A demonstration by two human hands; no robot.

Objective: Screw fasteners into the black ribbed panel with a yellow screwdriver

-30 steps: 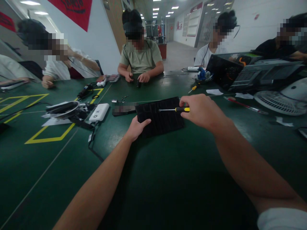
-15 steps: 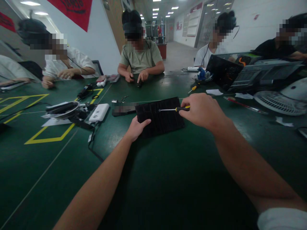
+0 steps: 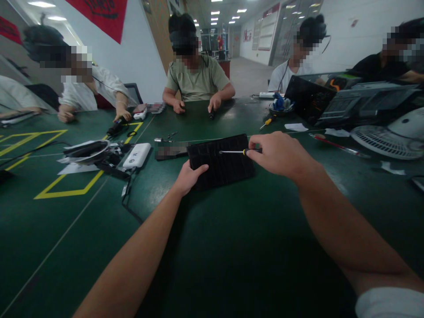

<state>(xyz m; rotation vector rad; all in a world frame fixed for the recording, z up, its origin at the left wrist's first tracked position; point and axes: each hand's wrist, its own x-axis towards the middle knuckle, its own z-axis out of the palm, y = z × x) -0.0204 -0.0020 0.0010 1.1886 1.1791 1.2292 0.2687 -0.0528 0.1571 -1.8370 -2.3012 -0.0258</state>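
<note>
The black panel [image 3: 220, 161] lies flat on the green surface [image 3: 232, 247], between the two grips. The left grip [image 3: 188, 176] grasps its near left corner: the thumb lies on top of the panel and the other fingers are hidden at the edge. The right grip [image 3: 281, 154] is clenched around the yellow and black handle of a screwdriver [image 3: 236, 152]. The thin shaft goes out to the left of this grip, and its tip touches the far middle part of the panel.

Just to the left of the panel, beyond the left grip, lies a blurred flat thing [image 3: 170, 150]. Further left is a white power bank [image 3: 137, 155] beside black cables. Beyond the right grip lies a small yellow screwdriver [image 3: 266, 123]. Well to the right of it lies a white fan grille [image 3: 387, 141]. Other persons sit at the far side of the surface.
</note>
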